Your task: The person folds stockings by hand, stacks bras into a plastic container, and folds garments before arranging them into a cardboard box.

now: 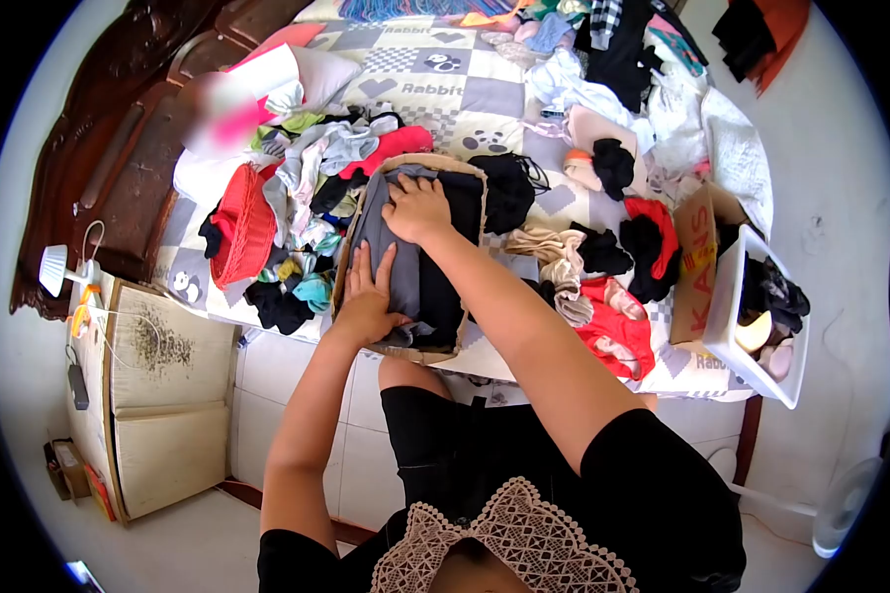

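An open cardboard box [475,188] sits near the bed's front edge, directly before me. Inside it lie folded dark clothes, a grey garment [402,252] on the left and a black garment [447,287] on the right. My left hand [368,301] rests with spread fingers on the grey garment, by the box's near left side. Farther up, my right hand [417,208] presses on the folded cloth with its fingers stretched out. Neither hand grasps anything that I can see. The bottom of the box is hidden under the clothes.
Left of the box are a red basket [242,225] and heaped clothes [316,163]. To the right lie a red-and-white garment [618,331], a cardboard carton [694,262] and a white bin [761,371] holding clothes. A bedside cabinet [168,366] stands at left, a fan [845,504] at right.
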`<control>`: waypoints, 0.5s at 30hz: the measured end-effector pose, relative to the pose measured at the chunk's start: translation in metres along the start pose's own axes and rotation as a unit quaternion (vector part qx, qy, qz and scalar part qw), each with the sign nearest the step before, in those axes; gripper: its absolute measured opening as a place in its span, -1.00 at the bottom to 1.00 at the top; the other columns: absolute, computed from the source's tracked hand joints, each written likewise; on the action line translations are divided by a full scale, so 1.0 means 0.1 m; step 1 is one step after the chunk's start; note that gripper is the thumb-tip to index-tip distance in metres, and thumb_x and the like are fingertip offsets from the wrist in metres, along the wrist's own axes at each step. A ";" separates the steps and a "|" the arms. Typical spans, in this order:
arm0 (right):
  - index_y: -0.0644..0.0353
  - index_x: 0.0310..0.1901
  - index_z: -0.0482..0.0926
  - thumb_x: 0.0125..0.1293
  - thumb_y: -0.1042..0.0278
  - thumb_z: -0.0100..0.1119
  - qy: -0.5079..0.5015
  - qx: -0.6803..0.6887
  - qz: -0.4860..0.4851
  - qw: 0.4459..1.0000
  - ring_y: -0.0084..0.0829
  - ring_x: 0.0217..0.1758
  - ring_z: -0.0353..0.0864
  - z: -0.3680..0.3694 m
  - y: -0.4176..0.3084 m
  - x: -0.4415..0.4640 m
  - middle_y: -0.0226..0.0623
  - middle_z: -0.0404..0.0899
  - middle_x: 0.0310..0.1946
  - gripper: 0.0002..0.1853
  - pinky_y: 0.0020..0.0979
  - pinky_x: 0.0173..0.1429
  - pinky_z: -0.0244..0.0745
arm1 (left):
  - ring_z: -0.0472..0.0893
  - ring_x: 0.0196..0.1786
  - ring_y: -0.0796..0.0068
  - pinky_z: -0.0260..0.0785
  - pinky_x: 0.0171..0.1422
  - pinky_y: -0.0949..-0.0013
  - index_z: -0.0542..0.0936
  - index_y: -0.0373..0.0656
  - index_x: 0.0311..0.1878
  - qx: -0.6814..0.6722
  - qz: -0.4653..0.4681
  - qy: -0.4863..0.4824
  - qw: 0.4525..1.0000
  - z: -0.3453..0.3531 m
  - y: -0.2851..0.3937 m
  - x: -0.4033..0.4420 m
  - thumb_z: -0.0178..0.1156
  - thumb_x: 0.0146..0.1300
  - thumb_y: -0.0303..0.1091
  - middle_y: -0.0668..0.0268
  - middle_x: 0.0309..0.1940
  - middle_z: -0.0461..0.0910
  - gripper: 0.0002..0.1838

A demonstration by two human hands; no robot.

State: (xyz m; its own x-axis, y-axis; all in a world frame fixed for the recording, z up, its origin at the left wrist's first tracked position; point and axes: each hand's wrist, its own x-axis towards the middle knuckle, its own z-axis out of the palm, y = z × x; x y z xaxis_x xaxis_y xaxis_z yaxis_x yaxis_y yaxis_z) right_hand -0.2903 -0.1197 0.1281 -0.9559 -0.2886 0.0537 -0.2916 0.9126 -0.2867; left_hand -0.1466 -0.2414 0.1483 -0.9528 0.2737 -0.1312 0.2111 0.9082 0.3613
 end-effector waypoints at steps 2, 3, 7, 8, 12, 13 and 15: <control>0.00 0.25 0.38 0.26 -0.03 -0.17 0.020 0.029 -0.010 0.999 -0.15 0.38 0.17 0.04 0.04 -0.03 -0.29 0.16 0.39 -0.44 -0.04 0.44 -0.09 | -0.18 0.46 -0.23 -0.15 0.48 0.06 -0.18 0.06 0.47 -0.001 -0.002 0.017 1.000 0.02 0.03 -0.05 0.52 -0.25 -0.30 -0.18 0.43 -0.34 0.28; 0.00 0.25 0.38 0.26 -0.03 -0.17 0.024 0.031 -0.008 0.999 -0.15 0.38 0.17 0.03 0.08 -0.06 -0.29 0.16 0.39 -0.44 -0.04 0.44 -0.09 | -0.18 0.46 -0.23 -0.15 0.48 0.06 -0.18 0.06 0.47 0.003 0.001 0.017 1.000 0.02 0.07 -0.10 0.52 -0.25 -0.30 -0.18 0.43 -0.34 0.28; 0.12 0.16 0.46 0.16 0.05 0.20 0.102 0.261 -0.195 0.940 -0.12 0.30 0.32 -0.10 0.44 -0.31 -0.15 0.35 0.24 -0.45 -0.21 0.34 0.20 | -0.15 0.47 -0.15 -0.10 0.48 0.07 -0.17 0.09 0.47 0.013 -0.020 0.036 0.999 0.05 0.15 -0.19 0.53 -0.28 -0.28 -0.10 0.45 -0.32 0.29; 0.14 0.04 0.54 0.15 0.30 0.25 0.154 0.400 -0.212 0.878 -0.19 0.10 0.51 -0.19 0.55 -0.45 -0.15 0.51 0.06 -0.61 -0.35 0.16 0.40 | -0.17 0.47 -0.14 -0.13 0.49 0.09 -0.17 0.10 0.47 0.006 -0.012 0.042 0.999 0.06 0.14 -0.19 0.52 -0.26 -0.25 -0.11 0.45 -0.32 0.28; 0.15 -0.31 0.63 0.12 0.61 0.08 0.471 0.411 0.078 0.777 -0.24 -0.26 0.55 -0.10 1.28 -0.52 -0.20 0.56 -0.39 -0.83 -0.31 -0.10 0.45 | -0.18 0.47 -0.16 -0.14 0.49 0.10 -0.20 0.07 0.48 0.016 -0.017 0.025 0.999 0.04 0.13 -0.11 0.51 -0.22 -0.21 -0.13 0.44 -0.34 0.28; 0.13 -0.31 0.64 0.12 0.53 0.09 0.444 0.338 0.165 0.814 -0.21 -0.14 0.52 -0.12 1.44 -0.57 -0.21 0.55 -0.30 -0.85 -0.26 -0.01 0.41 | -0.19 0.47 -0.17 -0.14 0.49 0.09 -0.22 0.06 0.48 0.019 -0.019 0.016 1.000 0.06 0.11 -0.09 0.51 -0.22 -0.21 -0.14 0.44 -0.35 0.28; 0.10 -0.23 0.66 0.11 0.43 0.11 0.274 0.180 0.179 0.928 -0.14 0.07 0.45 0.18 1.75 -0.53 -0.19 0.52 -0.07 -0.81 -0.25 0.15 0.35 | -0.20 0.47 -0.18 -0.15 0.49 0.08 -0.24 0.04 0.47 0.018 -0.019 0.000 1.000 0.07 0.07 -0.06 0.51 -0.21 -0.21 -0.14 0.44 -0.37 0.29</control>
State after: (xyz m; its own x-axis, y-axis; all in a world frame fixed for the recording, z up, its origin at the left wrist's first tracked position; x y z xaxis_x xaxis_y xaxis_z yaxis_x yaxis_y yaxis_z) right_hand -0.2903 0.0496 0.0582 -0.8922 0.2941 0.3429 -0.0168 0.7368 -0.6759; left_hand -0.1381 -0.2342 0.1453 -0.9603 0.2387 -0.1441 0.1824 0.9287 0.3230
